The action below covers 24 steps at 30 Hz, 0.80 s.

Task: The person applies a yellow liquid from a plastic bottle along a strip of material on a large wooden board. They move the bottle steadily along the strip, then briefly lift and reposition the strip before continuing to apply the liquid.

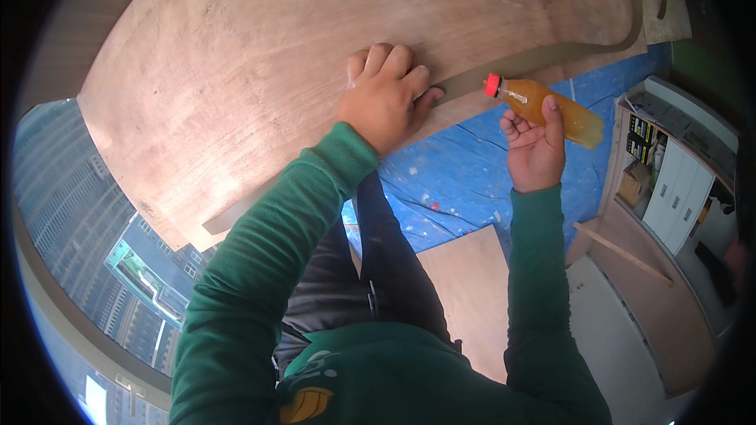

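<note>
My left hand (386, 94) rests on a large plywood sheet (276, 55), its fingers curled and closed. It lies over a long grey-brown strip (543, 55) that runs along the sheet's near edge and bends up at the far right. The thumb touches the strip; what sits under the palm is hidden. In my right hand (535, 149), a clear plastic bottle (579, 122) with a red cap is held tilted, cap toward the left. Amber liquid fills most of it. The right fingers are wrapped around the bottle from below, apart from the sheet.
Blue sheeting (441, 181) with specks covers the floor, and another board (465, 283) lies on it near my legs. A white cabinet (677, 189) with shelves and a leaning wood stick (622, 252) stand at right. A window (79, 189) is at left.
</note>
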### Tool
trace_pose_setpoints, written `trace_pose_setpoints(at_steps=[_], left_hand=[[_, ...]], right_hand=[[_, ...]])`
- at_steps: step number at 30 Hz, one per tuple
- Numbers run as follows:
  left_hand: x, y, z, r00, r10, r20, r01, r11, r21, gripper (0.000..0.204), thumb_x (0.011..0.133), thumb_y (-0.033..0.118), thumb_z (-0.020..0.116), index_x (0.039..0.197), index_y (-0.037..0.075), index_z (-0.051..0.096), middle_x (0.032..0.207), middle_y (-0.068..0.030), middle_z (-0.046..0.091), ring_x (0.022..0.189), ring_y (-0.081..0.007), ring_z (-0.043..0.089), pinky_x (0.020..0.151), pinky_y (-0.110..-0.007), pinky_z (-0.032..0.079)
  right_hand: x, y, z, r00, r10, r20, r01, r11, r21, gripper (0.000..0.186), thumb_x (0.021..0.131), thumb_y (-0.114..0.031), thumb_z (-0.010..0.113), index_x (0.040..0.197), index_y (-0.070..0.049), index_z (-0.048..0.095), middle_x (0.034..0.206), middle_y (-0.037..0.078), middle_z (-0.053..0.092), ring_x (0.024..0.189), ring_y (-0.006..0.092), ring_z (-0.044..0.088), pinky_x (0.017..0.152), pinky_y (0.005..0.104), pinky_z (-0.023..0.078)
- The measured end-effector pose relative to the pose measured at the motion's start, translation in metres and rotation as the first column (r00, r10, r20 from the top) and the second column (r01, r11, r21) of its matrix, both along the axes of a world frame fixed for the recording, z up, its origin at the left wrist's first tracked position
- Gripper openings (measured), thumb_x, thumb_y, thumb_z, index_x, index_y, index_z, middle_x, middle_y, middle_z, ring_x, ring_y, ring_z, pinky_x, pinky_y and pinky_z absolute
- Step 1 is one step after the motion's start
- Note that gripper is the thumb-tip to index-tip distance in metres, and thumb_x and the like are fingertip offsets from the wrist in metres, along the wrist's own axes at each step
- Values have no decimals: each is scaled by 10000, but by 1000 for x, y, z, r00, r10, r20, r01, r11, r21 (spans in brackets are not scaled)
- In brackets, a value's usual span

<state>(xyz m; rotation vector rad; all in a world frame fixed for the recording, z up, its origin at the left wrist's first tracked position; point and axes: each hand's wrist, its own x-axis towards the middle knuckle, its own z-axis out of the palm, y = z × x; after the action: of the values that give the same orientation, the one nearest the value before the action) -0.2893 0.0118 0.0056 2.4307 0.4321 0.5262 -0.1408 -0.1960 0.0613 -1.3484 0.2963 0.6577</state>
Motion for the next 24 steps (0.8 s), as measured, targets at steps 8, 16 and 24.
trace_pose_setpoints(at_steps=[8,16,24], left_hand=[[1,2,-1,1000,6,30,-5,1000,-21,254,859,310,858,883,111,702,1019,-73,601,1085,-316,583,964,-472,422],[-3,4,-3,999,-45,9,45,998,-39,195,859,254,822,966,124,723,1120,-82,607,1159,-321,572,995,-484,428],[-30,13,4,1000,-23,5,23,999,-49,233,808,252,866,915,121,705,1065,-71,607,1085,-326,589,966,-489,417]], right_hand=[[-12,15,4,994,32,108,-17,991,-134,411,1018,-319,773,1286,-35,645,1083,120,762,889,217,747,835,367,633],[-34,36,6,712,453,536,-27,781,-624,357,880,-97,922,1156,31,736,1097,104,779,938,181,742,853,324,592],[-44,45,4,656,487,577,-29,779,-626,270,891,-99,918,1079,32,774,1042,102,799,917,182,748,847,325,594]])
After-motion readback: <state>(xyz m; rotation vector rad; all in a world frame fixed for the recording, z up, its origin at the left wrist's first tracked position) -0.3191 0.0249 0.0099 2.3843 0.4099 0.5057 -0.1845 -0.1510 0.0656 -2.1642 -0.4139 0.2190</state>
